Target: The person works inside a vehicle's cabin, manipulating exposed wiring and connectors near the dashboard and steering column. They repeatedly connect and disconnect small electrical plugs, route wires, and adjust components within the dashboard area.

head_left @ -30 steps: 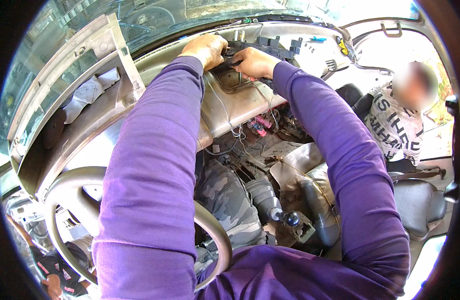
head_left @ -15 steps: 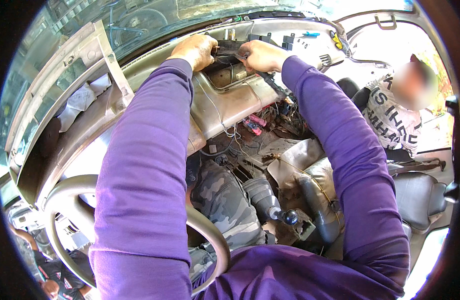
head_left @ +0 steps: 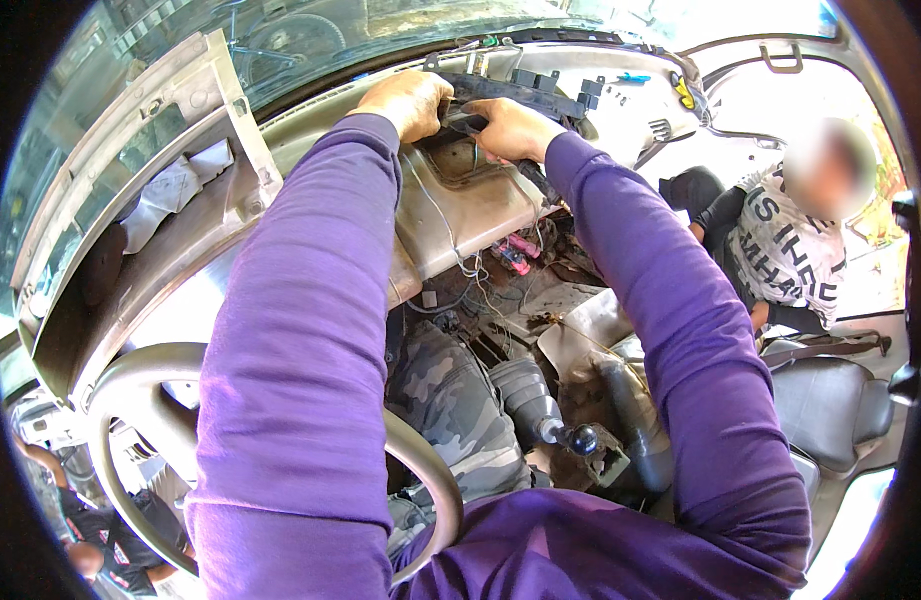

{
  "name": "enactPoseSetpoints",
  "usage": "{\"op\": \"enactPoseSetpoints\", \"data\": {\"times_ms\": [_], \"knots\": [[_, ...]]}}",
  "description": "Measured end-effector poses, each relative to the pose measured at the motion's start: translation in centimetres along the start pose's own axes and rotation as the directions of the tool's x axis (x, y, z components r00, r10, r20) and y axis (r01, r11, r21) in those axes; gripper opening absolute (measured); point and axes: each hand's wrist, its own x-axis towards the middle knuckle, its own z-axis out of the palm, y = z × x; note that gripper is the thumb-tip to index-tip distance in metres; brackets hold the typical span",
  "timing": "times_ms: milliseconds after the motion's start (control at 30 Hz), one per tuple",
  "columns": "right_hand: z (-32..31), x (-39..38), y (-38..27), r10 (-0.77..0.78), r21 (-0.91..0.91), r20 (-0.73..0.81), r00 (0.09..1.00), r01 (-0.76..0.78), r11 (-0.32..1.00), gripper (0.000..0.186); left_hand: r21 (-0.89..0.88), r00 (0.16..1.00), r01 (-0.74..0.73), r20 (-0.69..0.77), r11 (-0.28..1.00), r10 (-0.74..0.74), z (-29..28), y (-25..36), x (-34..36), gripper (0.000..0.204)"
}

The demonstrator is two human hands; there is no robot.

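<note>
At the top of the dashboard, my left hand (head_left: 410, 100) has its fingers curled onto a long black plastic part (head_left: 544, 86) with small connector housings. My right hand (head_left: 505, 130) is closed at the same part, a little lower and to the right, its fingertips partly hidden against the dark plastic. Beneath both hands is a recessed opening (head_left: 442, 160) in the beige dash, with thin loose wires trailing down toward pink connectors (head_left: 515, 255). Small tools, one with yellow handles (head_left: 682, 90), lie on the dash to the right.
A steering wheel (head_left: 435, 465) and gear lever (head_left: 582, 438) are below my arms. Another person (head_left: 780, 260) in a white printed top is at the right doorway, beside a seat (head_left: 820, 410). A detached panel (head_left: 215, 90) stands at left. Another person (head_left: 110, 545) shows at lower left.
My right hand has shifted slightly downward relative to the black part, while my left hand stays on it. The person at the right has moved their arms, and their hands now show.
</note>
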Motion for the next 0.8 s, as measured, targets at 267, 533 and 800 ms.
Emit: {"op": "enactPoseSetpoints", "data": {"times_ms": [267,533,800], "knots": [[-0.7,0.8,0.5,-0.007,0.036,0.036,0.999,0.006,0.999,0.052,0.002,1.000,0.020,-0.006,1.000,-0.020,-0.3,0.6,-0.4,0.021],[-0.3,1.1,1.7,0.001,0.295,0.080,0.997,-0.024,0.955,0.032,0.070,1.000,0.016,-0.002,0.997,-0.016,-0.1,0.4,-0.1,0.027],[-0.2,1.7,2.8,-0.038,0.381,0.098,0.995,-0.002,0.925,0.036,0.072,1.000,0.000,-0.018,0.997,0.001,-0.1,0.3,-0.2,0.026]]}}
